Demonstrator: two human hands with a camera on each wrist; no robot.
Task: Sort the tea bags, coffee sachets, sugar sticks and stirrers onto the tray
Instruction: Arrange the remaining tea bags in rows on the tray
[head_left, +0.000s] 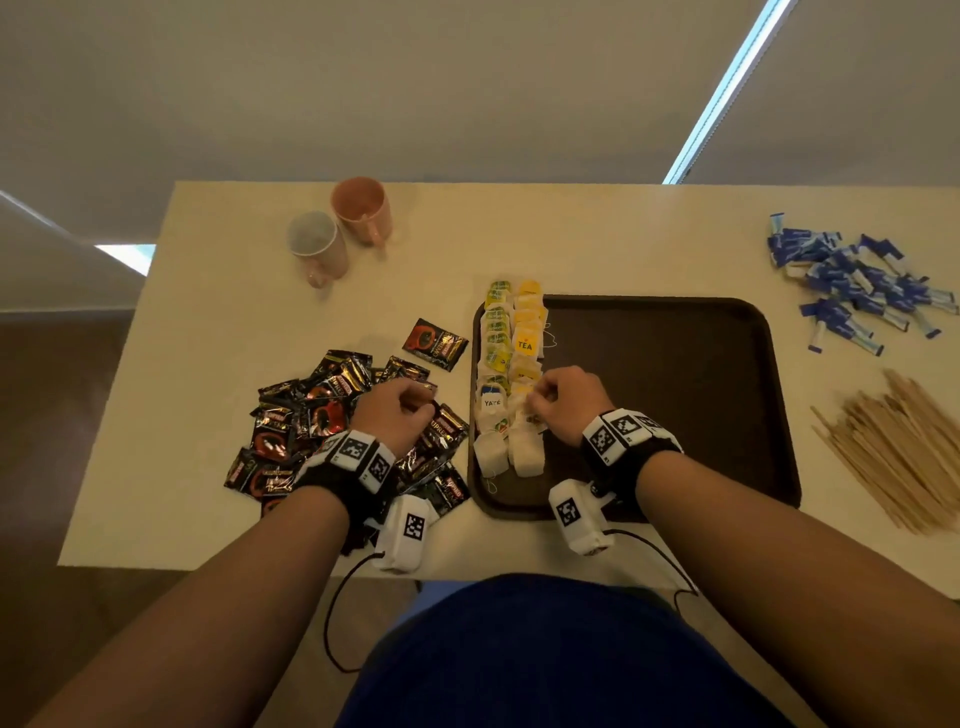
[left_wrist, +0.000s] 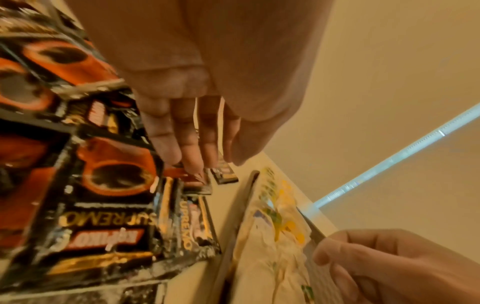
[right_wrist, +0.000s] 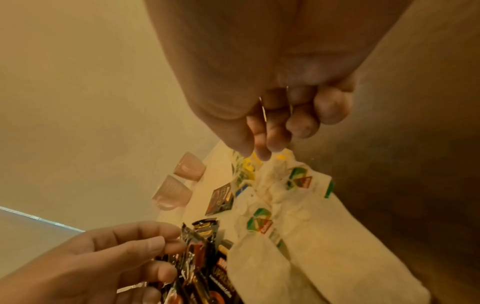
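A dark brown tray (head_left: 675, 395) lies in front of me, with tea bags (head_left: 511, 343) in two rows along its left side. My right hand (head_left: 537, 397) hovers over the near end of the rows and pinches a tea bag (right_wrist: 296, 179). A thin string runs across its fingers (right_wrist: 275, 131). Left of the tray is a pile of black coffee sachets (head_left: 291, 421). My left hand (head_left: 421, 405) is over the pile's right edge and pinches one sachet (right_wrist: 193, 234) between thumb and fingertips. Blue sugar sticks (head_left: 857, 283) and wooden stirrers (head_left: 904, 452) lie right of the tray.
Two pink mugs (head_left: 361, 208) (head_left: 317, 244) lie on their sides at the back left of the cream table (head_left: 208, 322). One coffee sachet (head_left: 435, 344) lies apart between the pile and the tray. The tray's middle and right are bare.
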